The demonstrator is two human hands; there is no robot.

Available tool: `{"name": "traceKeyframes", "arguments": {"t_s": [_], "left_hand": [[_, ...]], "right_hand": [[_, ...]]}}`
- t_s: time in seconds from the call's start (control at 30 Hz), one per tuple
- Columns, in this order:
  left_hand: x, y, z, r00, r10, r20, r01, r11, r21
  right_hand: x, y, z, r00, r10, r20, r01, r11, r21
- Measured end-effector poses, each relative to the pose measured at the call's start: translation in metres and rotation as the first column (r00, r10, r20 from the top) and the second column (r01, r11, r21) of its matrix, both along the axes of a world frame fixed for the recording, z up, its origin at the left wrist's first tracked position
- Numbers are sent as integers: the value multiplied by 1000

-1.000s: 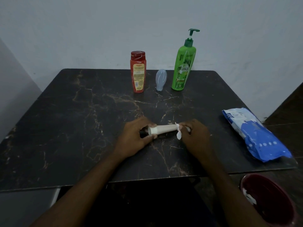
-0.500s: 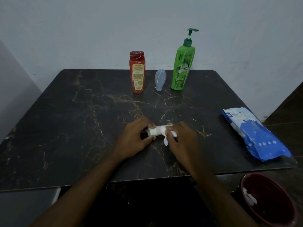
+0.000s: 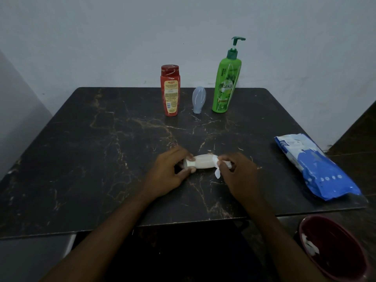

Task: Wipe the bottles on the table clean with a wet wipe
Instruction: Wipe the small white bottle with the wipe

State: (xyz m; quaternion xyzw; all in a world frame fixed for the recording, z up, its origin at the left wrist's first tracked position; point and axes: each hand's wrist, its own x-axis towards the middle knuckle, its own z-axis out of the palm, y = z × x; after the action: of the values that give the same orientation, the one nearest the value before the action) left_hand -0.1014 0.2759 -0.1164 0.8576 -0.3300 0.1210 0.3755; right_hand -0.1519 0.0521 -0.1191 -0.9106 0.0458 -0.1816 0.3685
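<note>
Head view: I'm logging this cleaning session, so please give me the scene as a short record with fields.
Being wiped: white bottle, held sideways
Left hand: grips the bottle's left end
Right hand: holds a wet wipe around its right end
Standing at back: red bottle, small grey-blue bottle, green pump bottle
Right side of table: blue wipes pack
Beside table: dark red bin with white scraps

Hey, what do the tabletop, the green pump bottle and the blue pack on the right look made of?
Tabletop: dark marble or marble-look laminate, going by its pale veins; dull sheen. Green pump bottle: probably smooth moulded plastic, slightly glossy, with a printed label. Blue pack: soft plastic film, creased and slightly shiny.
</note>
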Motion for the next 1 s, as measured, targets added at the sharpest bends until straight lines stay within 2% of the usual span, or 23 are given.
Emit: {"name": "traceKeyframes", "arguments": {"t_s": [0.13, 0.27, 0.43, 0.57, 0.73, 0.9, 1.0], "left_hand": [[1, -1, 0, 992, 57, -115, -64, 997, -53], [3, -1, -2, 992, 70, -104, -74, 996, -41], [5, -1, -3, 993, 63, -98, -65, 998, -19], [6, 0, -4, 995, 35, -91, -38, 999, -31], [5, 1, -4, 996, 32, -88, -35, 999, -34], [5, 1, -3, 995, 31, -92, -33, 999, -22], [4, 0, -2, 996, 26, -84, -28, 999, -24]], "right_hand": [[4, -2, 2, 999, -35, -2, 35, 999, 0], [7, 1, 5, 995, -94, -40, 94, 996, -1], [1, 28, 10, 986, -143, -89, 136, 987, -84], [-5, 58, 4, 998, -60, -1, 59, 996, -67], [2, 35, -3, 996, -62, -63, 55, 993, -108], [8, 1, 7, 979, -173, -108, 177, 984, 20], [3, 10, 9, 981, -160, -112, 164, 986, 28]]}}
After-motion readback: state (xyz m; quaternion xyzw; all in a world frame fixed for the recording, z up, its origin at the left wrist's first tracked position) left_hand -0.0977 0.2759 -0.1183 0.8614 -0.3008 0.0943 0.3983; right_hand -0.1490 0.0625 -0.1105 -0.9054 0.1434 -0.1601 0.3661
